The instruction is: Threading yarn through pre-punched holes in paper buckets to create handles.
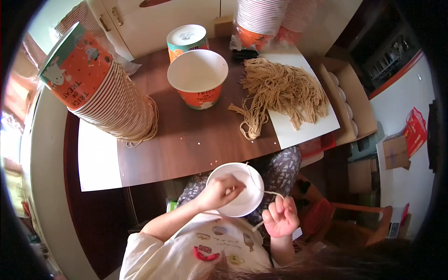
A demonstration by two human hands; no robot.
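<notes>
Seen from above, looking down at a lap below the near edge of a dark wood worktop point(186, 144). Left hand point(218, 192) reaching into a white paper bucket point(242, 205) held over the lap, fingers pinched together against the inner wall, apparently on the end of a pale cord point(267, 192), though too small to tell for sure. Right hand point(280, 217) just right of the bucket's rim, curled closed around the same cord, with a loop arching from the bucket's rim over to those fingers and a short tail hanging below the fist. Both hands close together, with the bucket between them and beneath the left. Farther up on the worktop, an open orange-and-white bucket point(198, 78) standing upright near the middle, and behind it another one point(186, 39) closed with a white lid. At the left, a long stack of nested buckets point(100, 91) lying on its side, orange printed bottom facing the camera. At the right, a heap of tan cord bundles point(280, 88) resting partly on a white board point(308, 128), some strands spilling onto the dark wood. At the far edge, more stacked buckets point(263, 16). Off to the right, an open cardboard box point(359, 107) beside the worktop.
</notes>
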